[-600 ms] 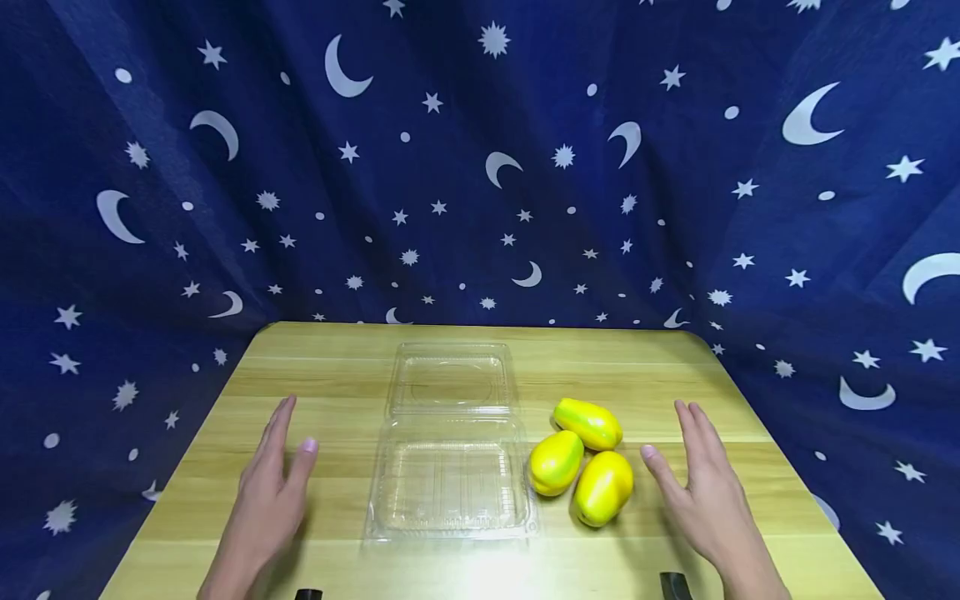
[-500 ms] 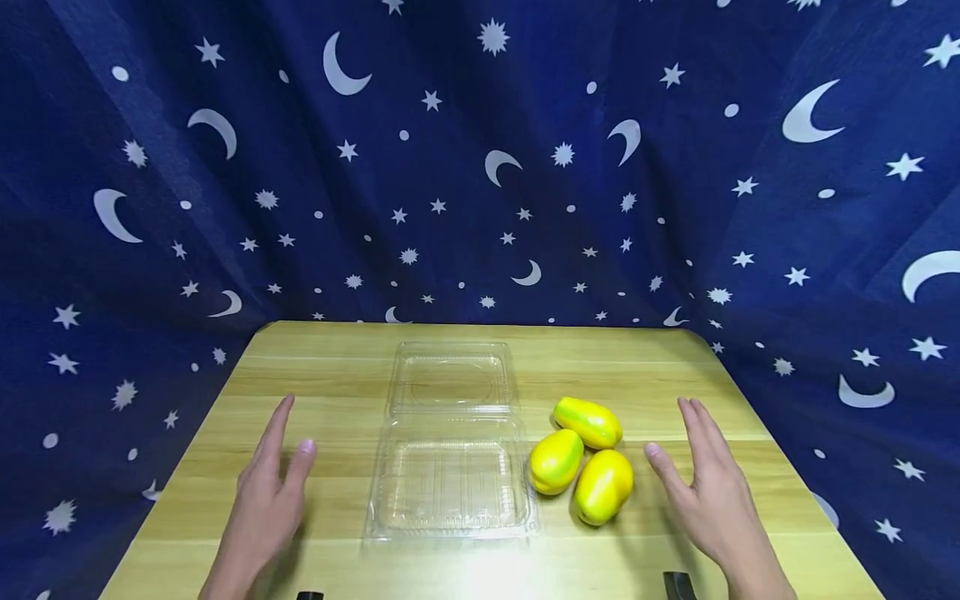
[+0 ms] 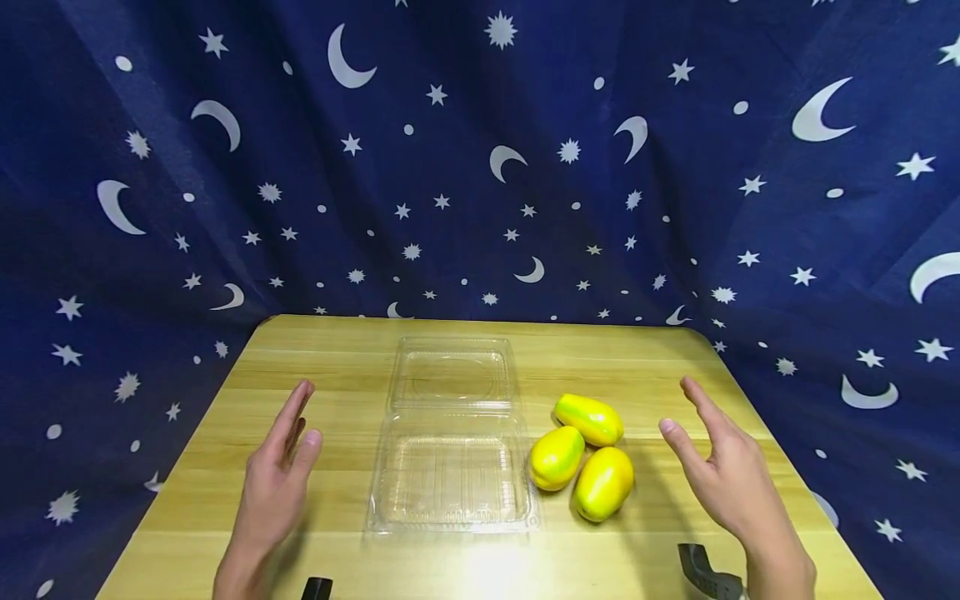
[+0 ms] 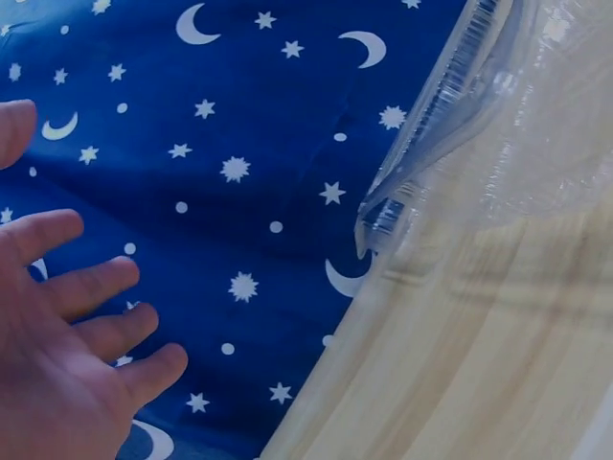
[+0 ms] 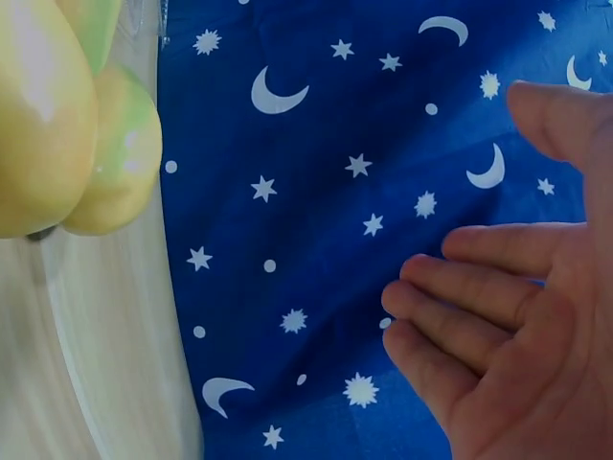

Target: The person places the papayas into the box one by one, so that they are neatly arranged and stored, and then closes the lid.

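Note:
My left hand [image 3: 272, 492] hovers over the left part of the table, fingers extended and thumb apart, holding nothing. To its right lies a clear plastic clamshell container [image 3: 454, 423], its lid folded back flat behind the base. Three glossy yellow papaya-like fruits with green tinges sit beside the container's right edge: a rear fruit [image 3: 589, 419], a left fruit [image 3: 557, 458] and a front fruit [image 3: 603, 484]. Right of them, my right hand [image 3: 731, 479] is held in the air with spread fingers, touching nothing. Its bare palm [image 5: 536, 374] faces the fruits in the right wrist view.
The wooden table [image 3: 337, 550] has rounded far corners. A dark blue curtain [image 3: 450, 167] with white moons and stars surrounds it at the back and sides. Black strap-like pieces show near both wrists, the clearer black piece [image 3: 708, 573] by the right one.
Both hands have shifted slightly: the left a little forward and to the right, the right a little outward to the right. The view has tilted slightly. Container and fruits stay in place.

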{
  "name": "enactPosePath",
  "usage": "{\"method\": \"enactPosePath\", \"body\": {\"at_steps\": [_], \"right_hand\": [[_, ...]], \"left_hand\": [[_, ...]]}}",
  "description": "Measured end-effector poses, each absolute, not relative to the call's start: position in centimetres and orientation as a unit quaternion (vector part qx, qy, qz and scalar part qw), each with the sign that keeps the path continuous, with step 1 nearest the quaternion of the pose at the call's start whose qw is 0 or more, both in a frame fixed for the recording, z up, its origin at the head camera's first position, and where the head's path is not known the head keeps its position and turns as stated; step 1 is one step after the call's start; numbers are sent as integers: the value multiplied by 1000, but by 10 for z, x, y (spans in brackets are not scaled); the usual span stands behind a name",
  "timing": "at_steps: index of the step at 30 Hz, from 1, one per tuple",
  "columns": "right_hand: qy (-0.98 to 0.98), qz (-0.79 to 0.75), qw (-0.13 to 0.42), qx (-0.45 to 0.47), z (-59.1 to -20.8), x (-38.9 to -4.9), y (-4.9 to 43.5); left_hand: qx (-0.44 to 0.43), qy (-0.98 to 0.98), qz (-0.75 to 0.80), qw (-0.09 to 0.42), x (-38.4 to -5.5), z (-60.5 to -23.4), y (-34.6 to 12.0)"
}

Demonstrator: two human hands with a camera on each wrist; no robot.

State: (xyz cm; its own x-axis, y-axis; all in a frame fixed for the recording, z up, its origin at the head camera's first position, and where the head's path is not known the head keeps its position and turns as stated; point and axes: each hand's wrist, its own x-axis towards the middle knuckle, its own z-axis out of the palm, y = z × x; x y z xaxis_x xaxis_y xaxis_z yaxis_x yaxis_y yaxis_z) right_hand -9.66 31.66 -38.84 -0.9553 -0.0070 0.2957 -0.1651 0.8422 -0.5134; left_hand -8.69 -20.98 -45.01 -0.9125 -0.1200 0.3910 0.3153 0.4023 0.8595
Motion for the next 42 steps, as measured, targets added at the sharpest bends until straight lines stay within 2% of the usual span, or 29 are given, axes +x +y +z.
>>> {"method": "enactPosePath", "body": {"at_steps": [14,21,28,42], "right_hand": [[-955,268,114,51,-388,-114,322],[-953,284,91,54,-394,-121,327],[-944,316,63,64,-403,-128,332],[-911,404,5,87,-430,-146,342]], "left_hand": [[-133,-805,-571,88,-100,-472,-208],[-139,-798,-586,30,-101,-485,-206],[-131,-789,-598,-52,-103,-499,-203],[-124,-793,-589,-98,-105,-509,-199]]}}
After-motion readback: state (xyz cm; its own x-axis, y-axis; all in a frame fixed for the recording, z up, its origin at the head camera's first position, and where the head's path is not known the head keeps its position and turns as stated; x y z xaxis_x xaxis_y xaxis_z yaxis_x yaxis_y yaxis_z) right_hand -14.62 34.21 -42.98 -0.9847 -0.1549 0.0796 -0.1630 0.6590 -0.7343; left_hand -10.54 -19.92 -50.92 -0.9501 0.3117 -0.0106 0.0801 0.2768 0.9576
